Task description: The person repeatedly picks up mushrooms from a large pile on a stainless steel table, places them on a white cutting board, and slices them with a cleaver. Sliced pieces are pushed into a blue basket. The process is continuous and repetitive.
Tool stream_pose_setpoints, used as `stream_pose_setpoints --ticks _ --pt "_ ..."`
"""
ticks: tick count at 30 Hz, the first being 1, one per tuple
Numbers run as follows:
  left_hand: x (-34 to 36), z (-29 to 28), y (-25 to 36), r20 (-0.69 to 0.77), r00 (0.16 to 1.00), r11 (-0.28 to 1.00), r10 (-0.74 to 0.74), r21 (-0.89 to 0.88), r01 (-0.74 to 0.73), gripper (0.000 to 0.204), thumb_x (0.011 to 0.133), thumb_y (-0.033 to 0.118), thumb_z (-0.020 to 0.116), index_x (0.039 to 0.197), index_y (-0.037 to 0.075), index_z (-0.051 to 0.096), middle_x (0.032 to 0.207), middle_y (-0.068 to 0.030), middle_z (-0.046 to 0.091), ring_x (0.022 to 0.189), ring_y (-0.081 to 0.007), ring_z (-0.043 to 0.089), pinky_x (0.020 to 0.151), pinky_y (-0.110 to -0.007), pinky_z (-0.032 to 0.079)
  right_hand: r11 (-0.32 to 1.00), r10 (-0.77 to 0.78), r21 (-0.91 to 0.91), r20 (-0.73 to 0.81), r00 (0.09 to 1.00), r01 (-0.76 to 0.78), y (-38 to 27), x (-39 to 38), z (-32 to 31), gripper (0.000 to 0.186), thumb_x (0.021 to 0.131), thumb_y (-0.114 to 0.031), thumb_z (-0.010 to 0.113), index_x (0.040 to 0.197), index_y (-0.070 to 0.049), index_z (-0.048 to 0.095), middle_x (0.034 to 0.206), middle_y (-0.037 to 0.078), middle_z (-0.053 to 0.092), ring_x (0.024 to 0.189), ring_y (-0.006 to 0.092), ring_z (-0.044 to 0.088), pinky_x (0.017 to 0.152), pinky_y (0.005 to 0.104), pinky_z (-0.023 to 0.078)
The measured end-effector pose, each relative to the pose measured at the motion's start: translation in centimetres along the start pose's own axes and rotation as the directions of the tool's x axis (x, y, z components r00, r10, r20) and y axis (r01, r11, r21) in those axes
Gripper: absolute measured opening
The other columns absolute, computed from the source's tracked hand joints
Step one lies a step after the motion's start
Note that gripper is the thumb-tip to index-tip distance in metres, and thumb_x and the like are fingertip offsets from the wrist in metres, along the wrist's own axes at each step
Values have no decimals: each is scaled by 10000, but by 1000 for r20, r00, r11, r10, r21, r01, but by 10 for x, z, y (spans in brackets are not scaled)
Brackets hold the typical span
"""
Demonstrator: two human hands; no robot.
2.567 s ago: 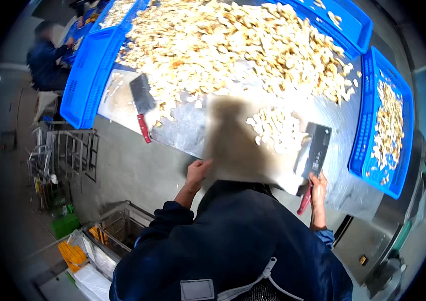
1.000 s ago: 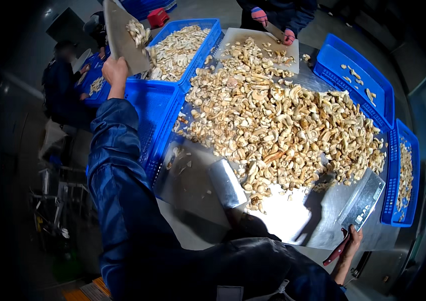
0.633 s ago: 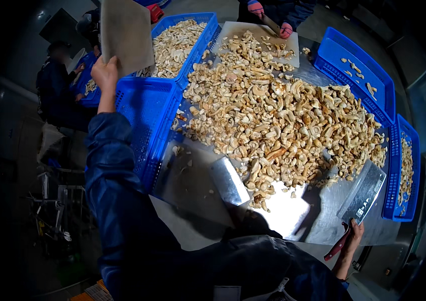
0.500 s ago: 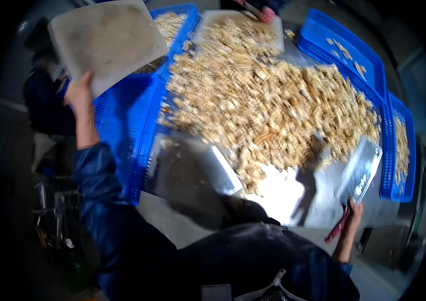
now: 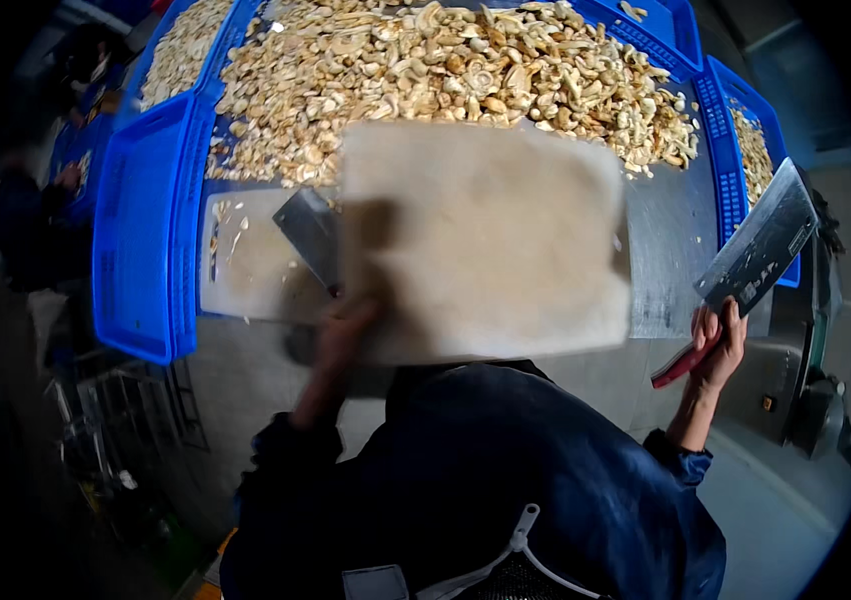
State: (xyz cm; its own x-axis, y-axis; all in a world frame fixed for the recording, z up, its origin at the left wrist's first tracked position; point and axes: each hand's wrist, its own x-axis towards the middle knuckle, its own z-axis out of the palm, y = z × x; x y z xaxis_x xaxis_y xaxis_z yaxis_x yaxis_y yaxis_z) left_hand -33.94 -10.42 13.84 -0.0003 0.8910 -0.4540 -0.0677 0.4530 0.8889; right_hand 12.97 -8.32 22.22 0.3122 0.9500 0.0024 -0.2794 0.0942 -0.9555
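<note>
My left hand (image 5: pixel 352 325) grips the near left edge of a pale, stained cutting board (image 5: pixel 485 240), blurred and bare of pieces, over the near side of the steel table (image 5: pixel 660 260). My right hand (image 5: pixel 720 340) is closed on the red handle of a cleaver (image 5: pixel 755 235), its blade raised toward the upper right, right of the board. A second cleaver (image 5: pixel 305 230) lies on another white board (image 5: pixel 240 255) with a few scraps at the left, partly hidden by the board I hold. Beyond them spreads a large pile of sliced-looking and whole pale-brown mushrooms (image 5: pixel 445 75).
Blue perforated trays flank the table: an empty-looking one (image 5: pixel 140 230) at left, one with pale slices (image 5: pixel 180 55) behind it, one with pieces (image 5: pixel 750 145) at right, another (image 5: pixel 675 30) at upper right. Co-workers (image 5: pixel 25 215) work at a blue-topped area on the far left.
The board in my left hand was raised over the left trays, tipping pieces; it has come down empty to the table's near middle. The view has shifted; my right hand still holds the cleaver.
</note>
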Motion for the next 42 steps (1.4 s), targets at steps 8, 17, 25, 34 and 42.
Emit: stream_pose_setpoints --ticks 8,17,25,34,42 --pt "-29 130 -104 89 952 901 -292 -307 305 354 878 242 639 1089 -39 607 922 -64 640 791 -132 594 687 -282 488 968 228 -110 5 974 -226 26 -57 -66 126 926 -132 496 979 -18 501 551 41 458 380 117 410 356 224 358" --pt "28 123 -173 -155 988 979 9 201 22 269 898 237 595 969 -22 611 768 -93 643 702 -229 612 656 -362 480 863 469 -225 24 883 -453 67 -59 -74 70 916 -112 538 919 -43 550 549 27 516 381 110 459 373 233 384" --pt "78 78 -38 50 651 371 758 787 -493 317 828 31 578 1135 -30 531 1034 -205 598 929 -348 570 811 -415 463 821 534 -264 40 844 -507 99 -64 -25 77 913 -106 551 945 -37 561 560 26 504 400 96 449 382 236 392" --pt "267 95 45 535 590 -205 604 820 -534 233 787 46 555 995 47 660 993 -100 630 1023 -289 523 843 -429 402 846 481 -205 -102 871 -492 106 -75 35 105 907 -137 559 908 -32 550 564 36 517 398 112 462 393 242 406" --pt "204 147 67 773 632 556 43 507 -658 193 871 -4 535 1029 18 643 1027 -92 591 896 -152 576 776 -271 475 694 363 -500 -379 851 -518 107 -94 46 157 904 -123 541 948 22 584 568 11 531 467 83 461 454 270 408"
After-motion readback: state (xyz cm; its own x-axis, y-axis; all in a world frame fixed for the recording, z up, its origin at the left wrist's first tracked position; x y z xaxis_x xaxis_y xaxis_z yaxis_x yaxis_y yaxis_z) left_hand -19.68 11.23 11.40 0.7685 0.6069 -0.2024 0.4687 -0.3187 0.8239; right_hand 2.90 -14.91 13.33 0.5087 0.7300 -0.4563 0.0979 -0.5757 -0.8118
